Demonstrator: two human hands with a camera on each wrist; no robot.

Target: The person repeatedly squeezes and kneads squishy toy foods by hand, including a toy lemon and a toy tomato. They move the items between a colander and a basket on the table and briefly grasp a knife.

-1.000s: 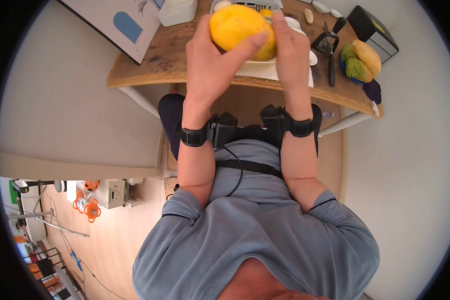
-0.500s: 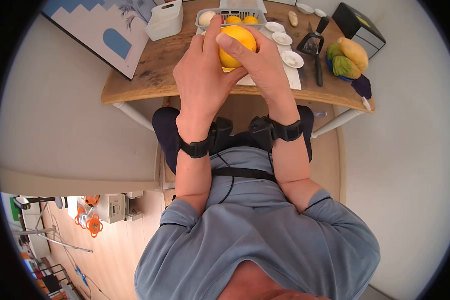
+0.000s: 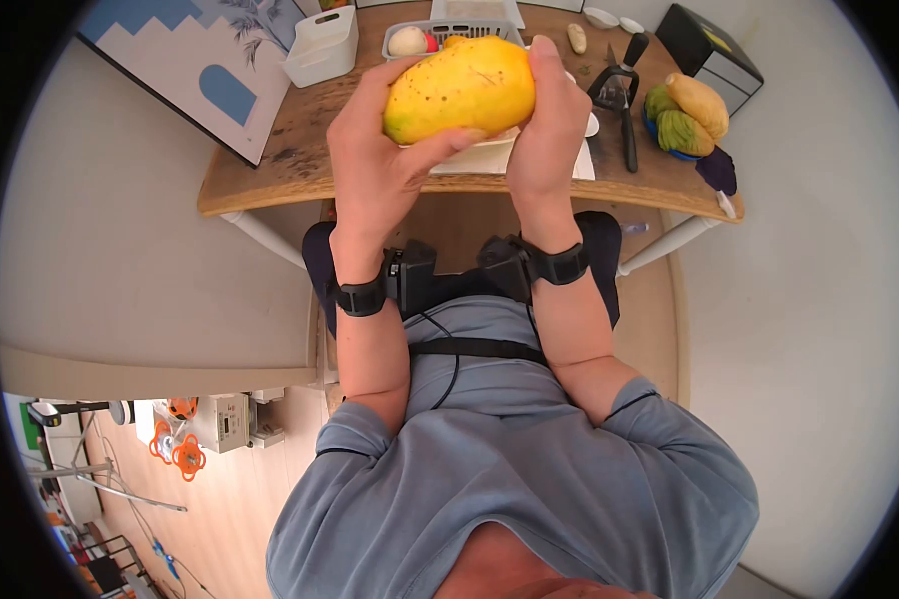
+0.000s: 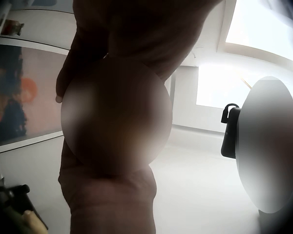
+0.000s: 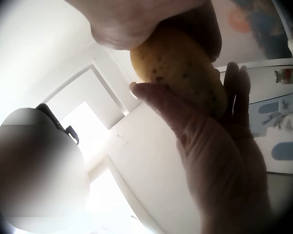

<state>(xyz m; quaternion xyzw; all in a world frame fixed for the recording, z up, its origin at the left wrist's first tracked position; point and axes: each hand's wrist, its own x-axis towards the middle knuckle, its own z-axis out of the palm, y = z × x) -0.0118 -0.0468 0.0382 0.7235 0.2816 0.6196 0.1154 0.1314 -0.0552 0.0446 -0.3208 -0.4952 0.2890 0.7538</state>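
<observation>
A large yellow fruit [image 3: 461,90], with brown specks and a greenish tip at its left end, is held up between both hands above the table's front edge. The left hand [image 3: 375,160] grips its left end, thumb along the lower side. At the opposite end the right hand [image 3: 551,130] holds the fruit, its thumb raised beside the skin. In the right wrist view the speckled fruit [image 5: 178,68] lies between the left hand [image 5: 215,151] and the right hand [image 5: 132,19]. A blurred round patch covers the middle of the left wrist view, so the grip is hidden there.
Behind the hands stands a grey basket [image 3: 509,30] with a white round item [image 3: 408,41] and other produce. A white bin [image 3: 322,48] and a framed picture [image 3: 205,75] stand left. To the right are a black-handled knife [image 3: 629,140], a produce bowl [image 3: 681,152] and a black box [image 3: 711,60].
The fruit has turned from end-on to lengthwise across the view since half a second ago. The hands have moved apart to its two ends, and both forearms have shifted slightly left.
</observation>
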